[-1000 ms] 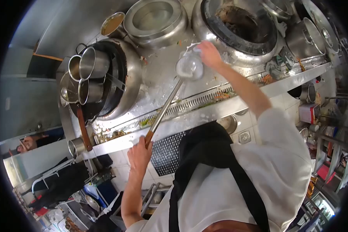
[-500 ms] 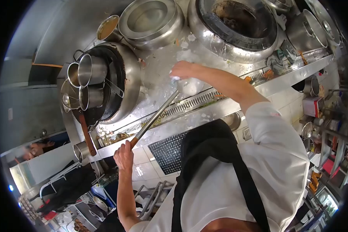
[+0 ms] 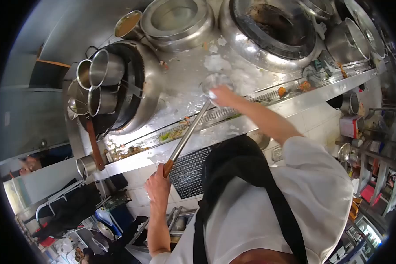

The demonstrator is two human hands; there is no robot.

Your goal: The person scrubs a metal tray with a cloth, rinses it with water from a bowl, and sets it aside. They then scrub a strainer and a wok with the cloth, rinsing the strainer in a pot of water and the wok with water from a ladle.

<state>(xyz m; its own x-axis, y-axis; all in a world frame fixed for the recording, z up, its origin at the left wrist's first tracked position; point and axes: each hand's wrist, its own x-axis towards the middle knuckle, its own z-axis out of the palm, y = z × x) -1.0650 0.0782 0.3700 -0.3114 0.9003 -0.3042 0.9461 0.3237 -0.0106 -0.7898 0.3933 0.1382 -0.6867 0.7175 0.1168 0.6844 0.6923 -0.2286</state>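
My left hand (image 3: 158,185) is wrapped round the wooden handle end of a long metal ladle (image 3: 187,138). The shaft slants up and right across the front edge of the steel counter (image 3: 180,70). At its far end is a round bowl (image 3: 217,81), tilted over the counter. My right hand (image 3: 224,97) is at the near side of this bowl, closed on something white and partly blurred. What the white thing is cannot be made out.
A wok burner (image 3: 246,50) stands behind my right hand. Left of it is a round pot (image 3: 176,42). Steel pots (image 3: 106,68) are stacked on the left burner. A drain channel (image 3: 215,113) with food scraps runs along the counter's front. Another person (image 3: 31,163) is far left.
Both hands and the ladle have moved, my left hand to the right and down, my right hand right and down. The ladle's bowl now shows more clearly behind my right hand.
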